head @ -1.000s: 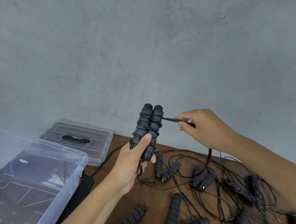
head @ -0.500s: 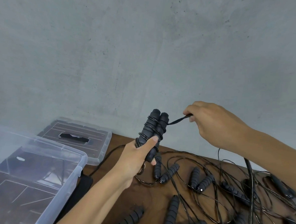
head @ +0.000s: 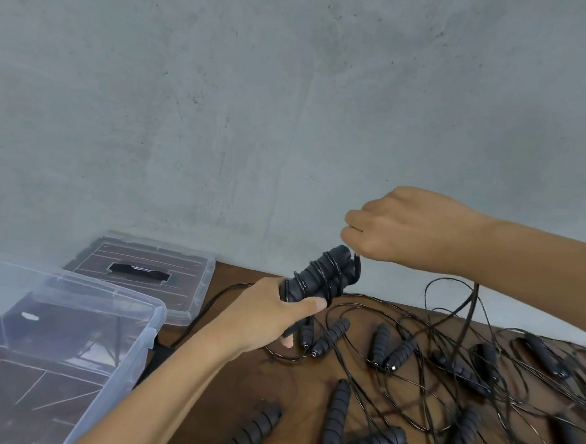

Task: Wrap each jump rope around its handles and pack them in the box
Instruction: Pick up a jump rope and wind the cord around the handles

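Handle pair (head: 319, 278) now tilted toward 2 o'clock, was nearly upright; left hand (head: 265, 318) grip wraps its lower end. Right hand (head: 411, 225) pinches cord (head: 357, 263) right at the top, closer than before. Clear box (head: 71, 345) at 8 o'clock, worktop (head: 295, 390) edge meets wall.

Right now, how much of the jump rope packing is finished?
Nothing looks packed: the clear box shows no ropes inside, its lid lying behind. In hand: the left hand grips one handle pair with several coils on it, while the right hand pinches its cord. Left: many loose handles and tangled cords on the table.
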A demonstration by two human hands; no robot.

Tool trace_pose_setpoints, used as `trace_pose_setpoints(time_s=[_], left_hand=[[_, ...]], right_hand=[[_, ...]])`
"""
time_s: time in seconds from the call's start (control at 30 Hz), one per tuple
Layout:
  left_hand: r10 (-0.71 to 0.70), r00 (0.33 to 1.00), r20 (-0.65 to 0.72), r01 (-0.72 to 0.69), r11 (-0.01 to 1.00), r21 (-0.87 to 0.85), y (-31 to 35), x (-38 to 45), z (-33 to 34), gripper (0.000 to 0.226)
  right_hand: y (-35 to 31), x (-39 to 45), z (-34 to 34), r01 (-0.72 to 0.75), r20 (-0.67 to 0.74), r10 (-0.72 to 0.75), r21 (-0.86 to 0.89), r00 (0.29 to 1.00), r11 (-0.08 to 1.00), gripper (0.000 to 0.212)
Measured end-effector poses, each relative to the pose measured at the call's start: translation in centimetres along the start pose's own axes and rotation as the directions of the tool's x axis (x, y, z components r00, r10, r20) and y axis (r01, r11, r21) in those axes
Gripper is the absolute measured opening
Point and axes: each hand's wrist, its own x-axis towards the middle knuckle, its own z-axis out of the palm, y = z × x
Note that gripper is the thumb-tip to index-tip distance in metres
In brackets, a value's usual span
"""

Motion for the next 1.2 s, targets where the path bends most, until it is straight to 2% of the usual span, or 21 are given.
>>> trace_pose_setpoints(time_s=[0.07, 0.13, 0.27, 0.33, 0.37, 0.4, 0.5, 0.6, 0.7, 0.77, 0.83, 0.93, 1.03, 1.13, 1.2], left_hand=[[0.006, 1.000, 0.029, -0.008, 0.996, 0.088, 0.2, 0.0, -0.5, 0.048], [0.010, 0.999, 0.052, -0.019, 0.983, 0.181, 0.6, -0.2, -1.0, 0.046], [0.080, 0.989, 0.126, -0.117, 0.941, 0.317, 1.9, -0.9, -2.0, 0.027], [0.138, 0.978, 0.154, -0.188, 0.906, 0.380, 2.4, -1.2, -2.2, 0.026], [0.178, 0.973, 0.145, -0.224, 0.876, 0.427, 2.6, -1.3, -2.2, 0.028], [0.229, 0.965, 0.127, -0.262, 0.838, 0.478, 2.6, -1.4, -2.1, 0.030], [0.369, 0.923, 0.112, -0.352, 0.687, 0.636, 2.9, -1.7, -2.1, 0.036], [0.508, 0.852, 0.129, -0.410, 0.493, 0.767, 2.7, -1.7, -2.3, 0.051], [0.734, 0.672, 0.101, -0.496, 0.345, 0.797, 2.0, -1.4, -2.4, 0.053], [0.817, 0.571, 0.076, -0.532, 0.299, 0.792, 1.6, -1.5, -2.2, 0.050], [0.856, 0.515, 0.044, -0.554, 0.293, 0.779, 1.3, -1.7, -2.0, 0.049], [0.886, 0.463, -0.024, -0.545, 0.306, 0.781, 1.2, -2.2, -2.0, 0.050], [0.892, 0.448, -0.053, -0.502, 0.300, 0.811, 1.0, -2.5, -1.9, 0.054], [0.888, 0.450, -0.093, -0.485, 0.331, 0.809, 0.6, -2.5, -1.4, 0.052], [0.877, 0.463, -0.132, -0.503, 0.382, 0.775, 0.3, -2.6, -1.0, 0.052]], right_hand=[[0.1, 0.3, -0.7, 0.089, 0.141, -0.091, 0.020, 0.986, 0.996, 0.044], [0.3, 0.4, -1.5, 0.077, 0.207, -0.107, 0.148, 0.973, 0.986, 0.038], [0.8, 0.6, -2.1, 0.084, 0.225, -0.144, 0.255, 0.964, 0.963, 0.042], [1.2, 0.7, -2.7, 0.083, 0.228, -0.156, 0.301, 0.961, 0.950, 0.028], [1.5, 0.8, -3.0, 0.079, 0.218, -0.156, 0.325, 0.963, 0.942, 0.016], [1.8, 0.8, -3.3, 0.065, 0.196, -0.142, 0.355, 0.970, 0.933, 0.014], [2.6, 0.6, -3.8, -0.007, 0.150, -0.075, 0.484, 0.986, 0.875, 0.025], [2.2, 0.4, -3.4, -0.041, 0.080, -0.026, 0.735, 0.996, 0.677, 0.018], [1.8, 0.1, -3.1, -0.099, 0.082, 0.060, 0.915, 0.995, 0.391, 0.012], [1.8, -0.3, -3.0, -0.142, 0.127, 0.096, 0.975, 0.987, 0.173, 0.012], [1.5, -0.5, -2.6, -0.137, 0.134, 0.110, 0.990, 0.985, 0.021, 0.015], [0.7, -0.9, -1.6, -0.125, 0.150, 0.163, 0.980, 0.975, -0.153, 0.022], [-0.2, -1.2, -0.5, -0.119, 0.183, 0.192, 0.946, 0.964, -0.302, 0.017], [-0.7, -1.5, 0.3, -0.101, 0.187, 0.209, 0.926, 0.960, -0.365, 0.013], [-0.7, -1.6, 0.6, -0.135, 0.217, 0.164, 0.904, 0.962, -0.406, 0.014]])
